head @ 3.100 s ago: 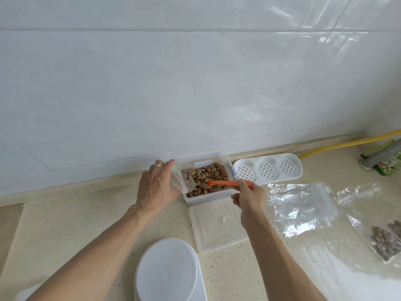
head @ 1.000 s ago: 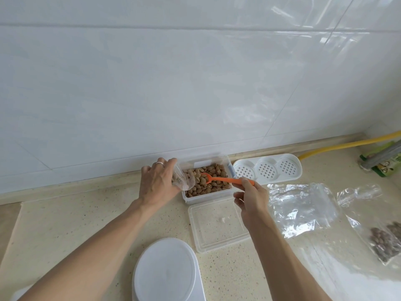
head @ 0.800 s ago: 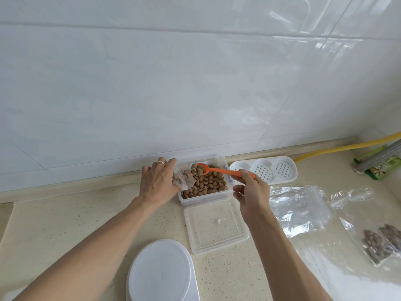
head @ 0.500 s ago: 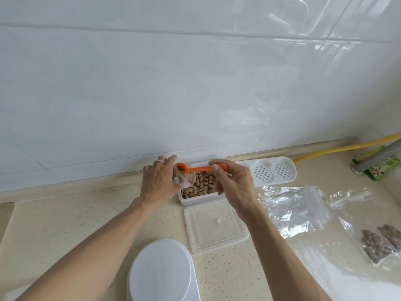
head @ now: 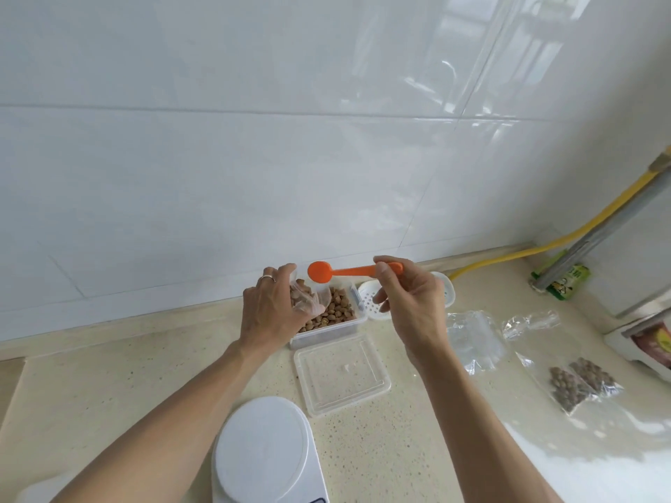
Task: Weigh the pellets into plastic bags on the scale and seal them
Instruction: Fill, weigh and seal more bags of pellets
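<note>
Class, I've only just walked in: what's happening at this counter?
A person is portioning pellets. The left hand holds a small clear bag over the open pellet tub. The right hand pinches an orange scoop, tipped above the bag's mouth. The tub's lid lies in front, the white scale is bare, and filled bags lie to the right.

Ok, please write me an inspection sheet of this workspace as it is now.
Surface: speckled beige counter, white scale at near edge.
Job's things: open tub of pellets; its lid in front; small bag; orange scoop; filled bags; empty bags.
Clutter: white perforated tray, green packet.
Grippers: left hand holds small bag; right hand pinches scoop.
Cables: yellow hose.
Surroundings: white tiled wall.
</note>
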`<state>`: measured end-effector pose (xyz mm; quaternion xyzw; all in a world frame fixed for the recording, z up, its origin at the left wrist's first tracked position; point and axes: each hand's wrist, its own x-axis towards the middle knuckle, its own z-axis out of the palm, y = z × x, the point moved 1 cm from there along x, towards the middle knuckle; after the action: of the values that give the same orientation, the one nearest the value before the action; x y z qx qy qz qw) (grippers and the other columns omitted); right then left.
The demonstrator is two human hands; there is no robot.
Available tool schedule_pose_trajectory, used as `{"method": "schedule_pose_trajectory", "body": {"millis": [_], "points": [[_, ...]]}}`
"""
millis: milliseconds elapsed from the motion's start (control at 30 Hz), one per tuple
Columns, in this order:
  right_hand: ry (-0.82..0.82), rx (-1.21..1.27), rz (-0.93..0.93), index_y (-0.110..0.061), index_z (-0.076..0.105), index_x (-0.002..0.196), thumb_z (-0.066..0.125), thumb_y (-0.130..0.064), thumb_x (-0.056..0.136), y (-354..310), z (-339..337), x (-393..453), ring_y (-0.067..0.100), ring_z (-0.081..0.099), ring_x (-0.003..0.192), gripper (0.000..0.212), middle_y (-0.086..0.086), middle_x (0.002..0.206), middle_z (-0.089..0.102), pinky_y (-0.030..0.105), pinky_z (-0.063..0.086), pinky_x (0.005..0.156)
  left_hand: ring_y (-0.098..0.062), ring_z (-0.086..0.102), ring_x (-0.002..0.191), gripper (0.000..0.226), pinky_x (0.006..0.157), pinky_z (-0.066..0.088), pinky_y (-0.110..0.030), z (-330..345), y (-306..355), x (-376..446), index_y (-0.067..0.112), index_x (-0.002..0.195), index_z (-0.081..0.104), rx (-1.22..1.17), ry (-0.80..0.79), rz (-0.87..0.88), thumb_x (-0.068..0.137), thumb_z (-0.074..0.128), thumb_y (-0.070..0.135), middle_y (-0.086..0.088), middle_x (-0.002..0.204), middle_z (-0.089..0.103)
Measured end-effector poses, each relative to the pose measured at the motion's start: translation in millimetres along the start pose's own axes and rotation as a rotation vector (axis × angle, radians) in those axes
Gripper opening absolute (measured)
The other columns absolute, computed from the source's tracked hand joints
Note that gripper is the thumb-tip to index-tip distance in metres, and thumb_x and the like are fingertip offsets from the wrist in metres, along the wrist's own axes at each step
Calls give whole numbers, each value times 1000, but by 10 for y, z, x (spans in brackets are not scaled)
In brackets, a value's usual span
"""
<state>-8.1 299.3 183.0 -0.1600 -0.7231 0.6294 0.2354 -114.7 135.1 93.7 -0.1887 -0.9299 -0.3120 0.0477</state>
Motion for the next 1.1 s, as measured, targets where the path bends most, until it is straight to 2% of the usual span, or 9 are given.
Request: {"method": "schedule_pose_trajectory", "body": {"millis": [133,233,367,433,567,800,900,1000,1100], "points": [[240,228,169,-17,74,87,64,-20,95,-15,-234,-204,14,60,64,13,4,81,71,26,48,57,-24,55,109,72,90,40,-40,-65,153,-188,18,133,42,9,-23,49,74,72,47,-6,117,52],[420,405,287,-11,70,89,64,-18,95,94,-433,-390,13,64,63,11,8,80,70,22,52,56,-25,55,105,84,88,42,-40,-86,280,-376,17,131,44,-31,-52,84,66,71,64,-6,114,53],[616,386,430,-5,61,92,60,-5,95,461,-666,-775,17,71,62,3,15,80,70,22,57,56,-28,58,99,78,82,45,-40,-19,449,-669,16,121,49,-33,-30,187,64,80,57,-5,105,59],[677,377,534,-6,58,87,57,1,93,731,-755,-1058,19,71,62,9,17,78,69,23,59,59,-27,58,96,77,81,46,-40,36,526,-820,14,121,50,-31,-61,239,62,84,51,-3,100,62],[671,339,701,-5,60,88,58,2,91,1263,-860,-1641,21,69,67,8,17,81,71,27,57,62,-29,58,101,81,84,45,-41,151,622,-1085,14,129,45,30,-131,348,66,81,51,-7,107,62],[671,266,803,-6,63,85,68,-2,87,1634,-915,-2201,20,65,70,7,14,82,69,31,56,69,-32,52,114,88,94,38,-44,210,706,-1436,12,137,39,93,-292,361,66,69,54,-15,123,52],[670,140,802,-7,67,84,74,-15,85,1705,-929,-2269,20,64,76,11,15,86,71,35,54,74,-30,50,115,86,94,36,-42,249,711,-1512,13,138,37,125,-314,370,70,76,47,-12,124,52],[689,61,805,-8,70,86,74,-28,86,1695,-944,-2304,15,61,80,21,6,87,71,26,44,65,-28,52,112,90,93,37,-42,273,686,-1544,15,138,37,139,-311,386,68,80,51,-10,121,53],[692,-14,818,-8,70,84,72,-35,88,1643,-956,-2318,11,58,75,28,-2,82,69,28,45,67,-27,52,112,92,95,38,-42,262,690,-1562,15,138,38,129,-300,390,67,80,54,-10,121,53]]}}
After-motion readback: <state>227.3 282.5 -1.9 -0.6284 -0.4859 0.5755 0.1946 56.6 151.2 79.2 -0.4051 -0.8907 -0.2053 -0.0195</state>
